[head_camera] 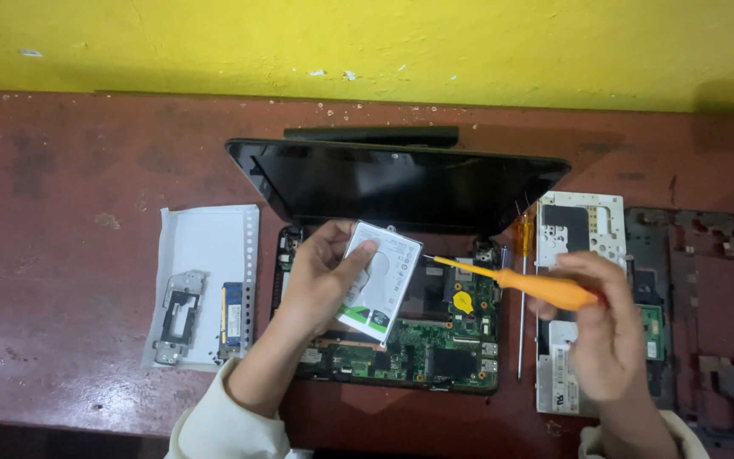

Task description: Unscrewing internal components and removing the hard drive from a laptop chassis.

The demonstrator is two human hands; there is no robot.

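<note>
My left hand (318, 276) holds a silver hard drive (382, 282) with a white and green label, tilted up over the opened laptop base. The green motherboard (435, 344) of the small laptop lies exposed below it. My right hand (601, 327) grips an orange-handled screwdriver (545, 287), its thin tip pointing left at the drive's upper right corner. The laptop's dark screen (392, 183) lies tilted back behind the base.
On a white sheet (206, 246) at the left lie a metal drive bracket (178, 314) and a memory module (231, 319). Right of the laptop stand a second screwdriver (522, 280), a white keyboard frame (575, 229) and a dark red bottom cover (707, 306). A yellow wall runs behind the red table (70, 170).
</note>
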